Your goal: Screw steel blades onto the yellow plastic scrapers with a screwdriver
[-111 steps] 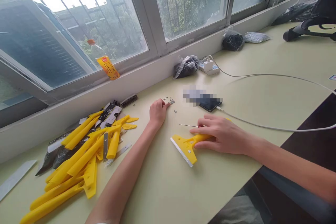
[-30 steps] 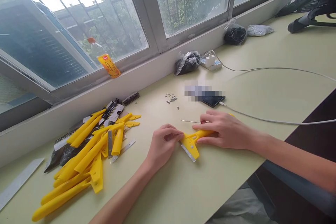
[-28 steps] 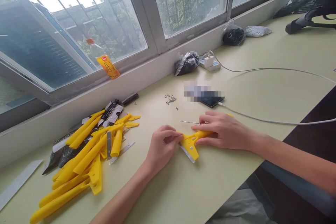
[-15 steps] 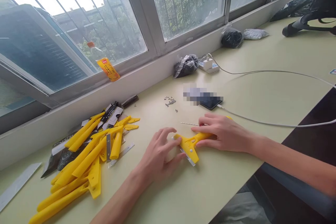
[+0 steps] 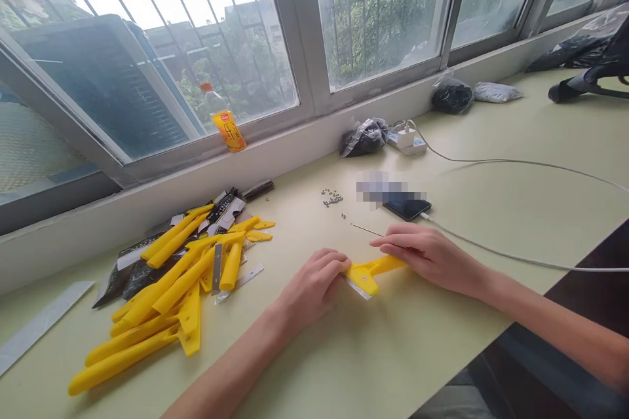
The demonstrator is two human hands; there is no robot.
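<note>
A yellow scraper (image 5: 366, 278) with a blade along its wide head lies between my hands. My left hand (image 5: 317, 278) grips the far left corner of the head, fingers closed over it. My right hand (image 5: 417, 252) is closed around a thin screwdriver (image 5: 366, 230), whose shaft points left, and rests on the scraper's handle. Small screws (image 5: 333, 198) lie in a loose cluster beyond the hands, with a couple nearer. To the left is a pile of several yellow scrapers (image 5: 167, 288).
Black packets (image 5: 226, 213) lie behind the pile, a pale strip (image 5: 44, 324) at far left. Beyond my right hand are a phone (image 5: 407, 206) with a white cable (image 5: 501, 255), a charger (image 5: 407, 139) and bagged parts (image 5: 364, 137). A bottle (image 5: 228, 131) stands on the sill.
My left hand has closed on the scraper's head, its fingers now together. The scraper has turned a little and sits flatter, and the screwdriver tip is angled more upward. The whole view has shifted.
</note>
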